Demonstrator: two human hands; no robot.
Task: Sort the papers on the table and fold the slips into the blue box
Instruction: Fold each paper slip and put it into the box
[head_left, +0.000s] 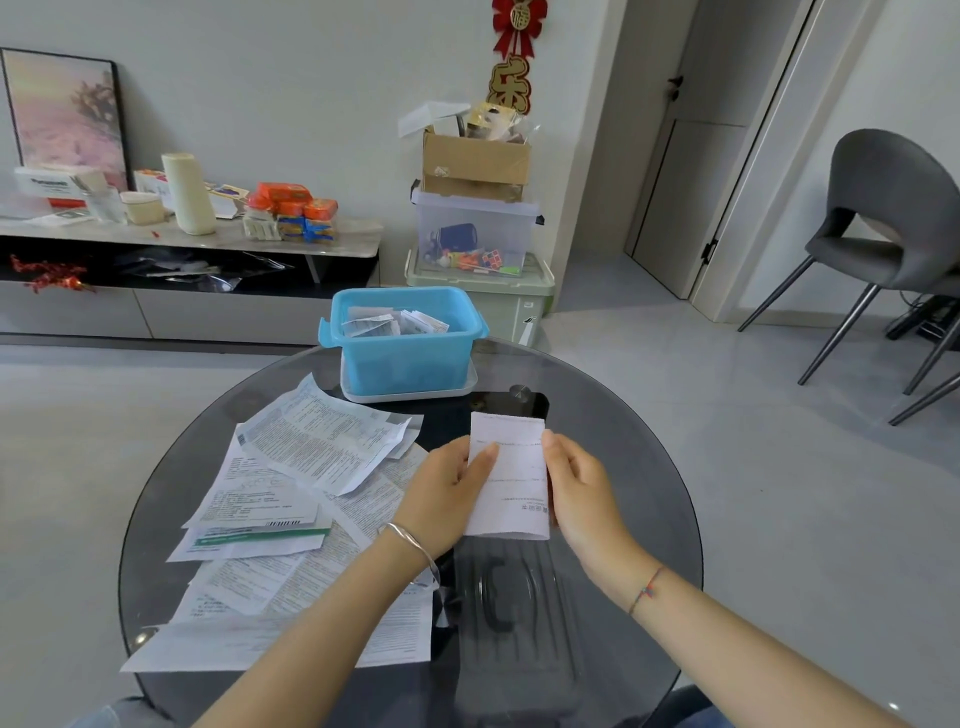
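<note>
Head view: left hand (451, 488) and right hand (576, 483) are each pinching a side edge of a slip (511, 475), holding it above the bench (623, 467) near the blue box (405, 338). I'd be lining up the ends squarely before creasing, then dropping it in.
</note>
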